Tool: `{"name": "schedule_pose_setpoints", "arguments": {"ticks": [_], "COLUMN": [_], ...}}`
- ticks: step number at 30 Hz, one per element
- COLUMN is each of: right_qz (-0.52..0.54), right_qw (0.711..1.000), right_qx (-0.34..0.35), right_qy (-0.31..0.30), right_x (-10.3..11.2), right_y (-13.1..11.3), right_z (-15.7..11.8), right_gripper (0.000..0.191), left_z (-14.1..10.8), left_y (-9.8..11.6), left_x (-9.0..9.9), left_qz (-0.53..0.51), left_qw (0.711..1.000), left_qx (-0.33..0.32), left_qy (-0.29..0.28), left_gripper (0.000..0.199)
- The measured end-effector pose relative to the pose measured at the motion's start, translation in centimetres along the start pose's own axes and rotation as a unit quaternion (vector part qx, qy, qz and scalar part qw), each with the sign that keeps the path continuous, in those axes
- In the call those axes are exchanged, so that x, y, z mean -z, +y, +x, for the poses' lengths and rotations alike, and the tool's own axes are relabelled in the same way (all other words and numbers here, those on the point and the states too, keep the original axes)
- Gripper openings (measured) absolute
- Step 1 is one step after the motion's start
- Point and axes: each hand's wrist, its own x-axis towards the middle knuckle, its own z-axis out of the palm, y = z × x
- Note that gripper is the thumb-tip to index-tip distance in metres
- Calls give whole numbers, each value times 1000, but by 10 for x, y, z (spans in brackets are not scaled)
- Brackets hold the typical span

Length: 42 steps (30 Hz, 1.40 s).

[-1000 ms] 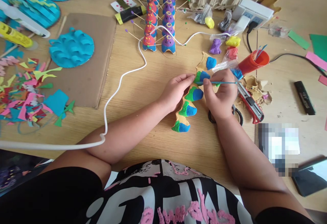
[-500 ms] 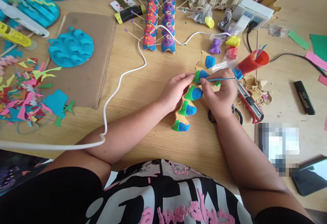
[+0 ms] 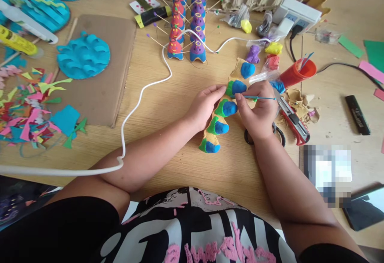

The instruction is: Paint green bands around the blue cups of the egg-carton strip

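Note:
My left hand (image 3: 204,105) grips an egg-carton strip (image 3: 225,107) from its left side, fingers partly hidden behind it. Several cups of the strip bear blue and green clay; the farthest cup (image 3: 248,70) shows blue clay and bare cardboard. My right hand (image 3: 259,111) pinches a thin blue modelling tool (image 3: 255,97). The tool's left end is at the green clay of the second cup from the far end, close to my left fingertips. Black-handled scissors (image 3: 281,135) lie partly hidden beneath my right hand and wrist.
Right of my hands lie a red utility knife (image 3: 294,121) and an orange cup (image 3: 298,73). Finished red (image 3: 175,49) and purple (image 3: 197,50) clay-covered carton strips stand farther back. A white cable (image 3: 141,91) crosses the table and my left forearm. Paper scraps (image 3: 30,111) lie left.
The carton strip has turned slightly, its near end shifting left and its far end a little away from me. The blue tool's right end has dipped slightly.

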Motion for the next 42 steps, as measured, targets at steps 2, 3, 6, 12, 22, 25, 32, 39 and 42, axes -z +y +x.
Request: {"name": "schedule_pose_setpoints", "arguments": {"ticks": [2,3,6,12,22,25,32,39,42], "right_qz": [-12,-18,-19,29,53,39,21,26,26], "right_qw": [1000,1000,999,997,995,997,998,999,998], "right_qx": [12,17,25,23,-3,7,35,43,45], "right_qy": [4,3,-5,62,78,71,44,20,20], "right_x": [0,0,-1,-4,-6,-7,-2,0,-1], "right_y": [2,2,2,-5,-8,-8,-8,-12,-12], "right_z": [-1,-2,-2,1,2,2,3,4,3], "right_gripper": [25,23,23,27,25,22,21,24,28], "left_z": [0,0,0,1,3,3,0,1,3], "left_y": [0,0,0,2,5,7,14,11,9], "left_x": [-1,-1,-1,1,4,2,1,1,4], "left_qz": [-3,-5,-10,-17,-99,-121,-131,-127,-109], "left_qw": [1000,1000,1000,1000,993,988,980,984,989], "left_qx": [-1,-2,-5,10,70,97,150,123,92], "left_qy": [1,1,4,18,9,16,16,-16,-25], "left_gripper": [22,21,20,24,34,37,42,26,22]}}
